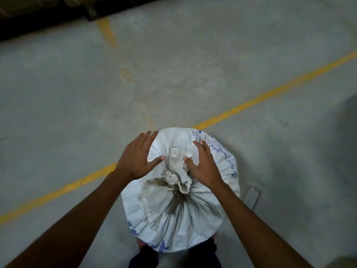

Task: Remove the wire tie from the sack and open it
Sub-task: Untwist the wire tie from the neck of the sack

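Observation:
A full white woven sack (179,225) with blue print stands upright on the floor just in front of me. Its mouth is gathered into a dirty twisted neck (176,165) that flops toward the far side. I cannot make out the wire tie among the folds. My left hand (138,157) hovers at the sack's left shoulder, fingers spread, its thumb almost touching the neck. My right hand (202,165) lies on the sack's right shoulder with fingers apart, its thumb against the neck. Neither hand holds anything.
The sack stands on a grey concrete floor (77,103) crossed by a yellow painted line (270,93). A dark rack base (90,15) runs along the top left. A clear flat object (251,196) lies by the sack's right side. My dark trouser legs (143,258) show below.

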A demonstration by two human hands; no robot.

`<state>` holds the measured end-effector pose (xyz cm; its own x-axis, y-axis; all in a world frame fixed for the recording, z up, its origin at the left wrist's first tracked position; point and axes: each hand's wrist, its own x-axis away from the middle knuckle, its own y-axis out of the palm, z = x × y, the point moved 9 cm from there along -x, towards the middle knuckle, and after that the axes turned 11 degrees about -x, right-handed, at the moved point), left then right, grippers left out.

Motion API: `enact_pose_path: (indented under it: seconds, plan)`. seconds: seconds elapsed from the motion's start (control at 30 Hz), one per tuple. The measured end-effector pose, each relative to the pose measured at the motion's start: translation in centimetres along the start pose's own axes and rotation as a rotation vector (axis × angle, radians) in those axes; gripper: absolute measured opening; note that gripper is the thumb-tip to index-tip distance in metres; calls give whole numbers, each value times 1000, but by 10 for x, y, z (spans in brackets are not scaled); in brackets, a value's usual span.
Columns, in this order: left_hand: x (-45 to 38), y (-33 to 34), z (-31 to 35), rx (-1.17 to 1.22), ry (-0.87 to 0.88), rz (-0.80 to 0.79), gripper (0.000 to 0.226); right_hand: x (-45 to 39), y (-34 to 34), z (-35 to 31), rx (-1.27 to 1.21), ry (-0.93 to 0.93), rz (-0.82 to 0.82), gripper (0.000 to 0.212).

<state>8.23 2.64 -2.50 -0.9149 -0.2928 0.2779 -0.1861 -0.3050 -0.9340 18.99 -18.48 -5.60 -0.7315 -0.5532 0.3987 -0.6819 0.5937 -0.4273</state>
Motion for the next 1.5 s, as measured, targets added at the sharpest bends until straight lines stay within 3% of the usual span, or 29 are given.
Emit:
enact_pose_path:
  seconds: [0.23, 0.4, 0.53, 0.67, 0.77, 1.03, 1.27, 1.4, 1.5]
  plan:
    - [7, 37, 6, 75, 15, -40, 91, 8, 19, 53, -263, 206, 85, 83]
    - [5, 40, -1, 161, -10, -67, 82, 13, 59, 53, -302, 203, -28, 66]
    - [2, 37, -3, 179, 13, -92, 71, 18, 91, 45, -59, 61, -88, 73]
    - [-3, 43, 3, 157, 66, -120, 56, 31, 120, 50, 266, 17, -162, 96]
    - [-3, 50, 10, 160, 66, -105, 48, 38, 129, 56, 301, -10, -145, 94]
    - [12, 75, 5, 155, -29, -8, 44, 54, 112, 72, 138, -38, -88, 83]
    - [14, 87, 6, -95, 23, -25, 51, 78, 63, 101, -33, 36, 328, 39]
    - [12, 96, 30, -180, 42, -57, 76, 82, 69, 118, -161, 174, 293, 38]
    - [11, 105, 31, -237, -65, -132, 75, 81, 80, 130, -324, 253, 282, 40]
